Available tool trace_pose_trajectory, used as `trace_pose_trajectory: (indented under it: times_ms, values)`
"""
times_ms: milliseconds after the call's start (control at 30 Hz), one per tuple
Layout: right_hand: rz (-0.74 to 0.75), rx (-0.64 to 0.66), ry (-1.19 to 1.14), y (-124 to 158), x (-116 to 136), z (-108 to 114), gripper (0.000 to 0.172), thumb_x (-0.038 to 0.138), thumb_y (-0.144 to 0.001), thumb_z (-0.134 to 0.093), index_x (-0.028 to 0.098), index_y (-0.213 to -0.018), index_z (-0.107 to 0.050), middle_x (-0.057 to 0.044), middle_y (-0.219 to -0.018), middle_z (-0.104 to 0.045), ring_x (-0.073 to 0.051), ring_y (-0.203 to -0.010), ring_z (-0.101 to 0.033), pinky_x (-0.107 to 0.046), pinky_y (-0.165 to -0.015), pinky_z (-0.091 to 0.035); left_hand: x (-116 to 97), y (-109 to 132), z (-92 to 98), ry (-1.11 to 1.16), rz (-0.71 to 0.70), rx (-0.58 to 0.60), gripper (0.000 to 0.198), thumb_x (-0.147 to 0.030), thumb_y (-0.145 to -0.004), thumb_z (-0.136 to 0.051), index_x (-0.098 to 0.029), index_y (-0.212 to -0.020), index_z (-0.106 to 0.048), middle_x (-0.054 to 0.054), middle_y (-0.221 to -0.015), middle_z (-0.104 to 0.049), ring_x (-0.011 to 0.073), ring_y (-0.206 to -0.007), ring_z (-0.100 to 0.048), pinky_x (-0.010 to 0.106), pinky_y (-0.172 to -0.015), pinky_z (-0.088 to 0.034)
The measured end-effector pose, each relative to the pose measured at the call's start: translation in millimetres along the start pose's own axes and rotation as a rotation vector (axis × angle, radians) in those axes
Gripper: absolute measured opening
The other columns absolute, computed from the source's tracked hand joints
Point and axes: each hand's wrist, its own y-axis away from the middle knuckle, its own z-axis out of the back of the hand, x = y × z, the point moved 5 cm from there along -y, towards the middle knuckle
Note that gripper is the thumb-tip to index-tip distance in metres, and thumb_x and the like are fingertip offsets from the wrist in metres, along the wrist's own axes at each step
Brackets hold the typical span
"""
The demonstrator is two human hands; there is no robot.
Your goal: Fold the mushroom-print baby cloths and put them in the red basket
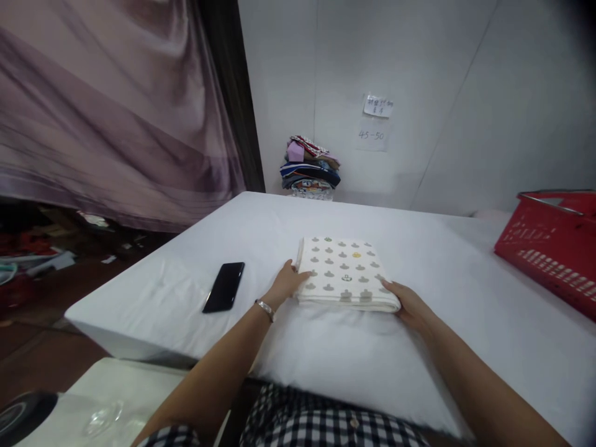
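Observation:
A folded white cloth point(342, 270) printed with grey motifs and a yellow one lies flat on the white-covered table point(261, 217). My left hand point(287, 282) grips its left edge, thumb on top and the other fingers at the side, partly hidden. At the near right corner, my right hand point(407, 304) holds the cloth with the thumb on top; its remaining fingers are mostly out of sight at the edge. A silver bracelet point(265, 309) circles my left wrist.
A black phone point(224, 287) lies left of the cloth. Folded clothes point(310, 164) are stacked at the back by the wall. A red basket point(552, 245) stands at the right. Pink fabric point(116, 105) hangs at the left, and paper notes point(378, 106) are on the wall.

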Motion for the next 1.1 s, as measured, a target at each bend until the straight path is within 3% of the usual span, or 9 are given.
trace_pose_trajectory:
  times_ms: [67,233,367,500,600,733,933,1100]
  values:
    - [-0.010,0.035,0.011,-1,0,-2,0.029,0.034,-0.078,-0.065,0.014,-0.099,-0.062,-0.010,-0.097,-0.070,-0.018,-0.082,-0.066,-0.026,-0.071,-0.054,2,1,-1.4,0.124,0.058,0.049,0.076,-0.039,-0.074,-0.064,-0.012,-0.137,-0.030,0.017,-0.131,-0.051,0.0237,-0.106,-0.058,0.026,-0.075,-0.051]
    - [0.015,0.046,0.024,-1,1,-2,0.034,0.031,-0.075,-0.067,0.016,-0.105,-0.061,-0.009,-0.097,-0.070,-0.020,-0.083,-0.067,-0.028,-0.070,-0.054,1,6,-11.8,0.399,0.151,0.291,0.046,-0.038,-0.073,-0.065,-0.012,-0.110,-0.057,0.013,-0.114,-0.064,0.0234,-0.097,-0.063,0.028,-0.067,-0.054]
    - [0.071,-0.028,0.002,2,8,9,0.042,0.027,-0.070,-0.071,0.014,-0.108,-0.060,-0.010,-0.096,-0.070,-0.022,-0.080,-0.067,-0.030,-0.067,-0.054,3,11,-16.1,0.322,0.107,0.294,0.047,-0.037,-0.065,-0.072,-0.013,-0.104,-0.060,0.012,-0.108,-0.066,0.0225,-0.091,-0.064,0.026,-0.064,-0.052]
    - [0.084,-0.190,0.104,4,16,32,0.054,0.028,-0.065,-0.072,0.017,-0.116,-0.057,-0.009,-0.099,-0.069,-0.022,-0.084,-0.066,-0.030,-0.070,-0.053,4,15,-22.4,0.173,0.026,0.315,0.047,-0.050,-0.066,-0.068,-0.012,-0.095,-0.062,0.010,-0.090,-0.069,0.0192,-0.072,-0.064,0.025,-0.053,-0.047]
    - [0.168,-0.392,0.343,6,22,47,0.056,0.032,-0.065,-0.070,0.018,-0.118,-0.057,-0.010,-0.107,-0.066,-0.023,-0.093,-0.063,-0.031,-0.078,-0.051,7,13,-21.4,0.131,0.044,0.255,0.049,-0.055,-0.070,-0.062,-0.012,-0.096,-0.061,0.009,-0.079,-0.067,0.0161,-0.060,-0.061,0.024,-0.049,-0.044]
    - [0.508,-0.566,0.724,17,34,45,0.048,0.039,-0.071,-0.060,0.021,-0.115,-0.060,-0.008,-0.122,-0.058,-0.023,-0.104,-0.057,-0.033,-0.085,-0.047,6,3,-14.6,0.141,-0.002,0.062,0.043,-0.050,-0.076,-0.057,-0.014,-0.099,-0.059,0.007,-0.082,-0.067,0.0140,-0.061,-0.059,0.022,-0.050,-0.045]
    - [0.931,-0.441,0.893,35,38,14,0.033,0.040,-0.080,-0.051,0.020,-0.103,-0.065,-0.007,-0.111,-0.063,-0.023,-0.104,-0.057,-0.037,-0.088,-0.048,11,-15,-12.8,0.140,-0.035,-0.073,0.020,-0.031,-0.082,-0.049,-0.016,-0.087,-0.061,0.005,-0.080,-0.066,0.0115,-0.062,-0.058,0.021,-0.056,-0.044]
    - [0.955,-0.249,0.948,32,40,-16,0.029,0.039,-0.081,-0.053,0.021,-0.099,-0.066,-0.007,-0.109,-0.065,-0.022,-0.102,-0.060,-0.036,-0.087,-0.050,6,-31,-10.0,0.064,-0.070,-0.119,0.016,-0.028,-0.075,-0.055,-0.016,-0.068,-0.062,0.004,-0.071,-0.065,0.0147,-0.067,-0.058,0.023,-0.060,-0.041]
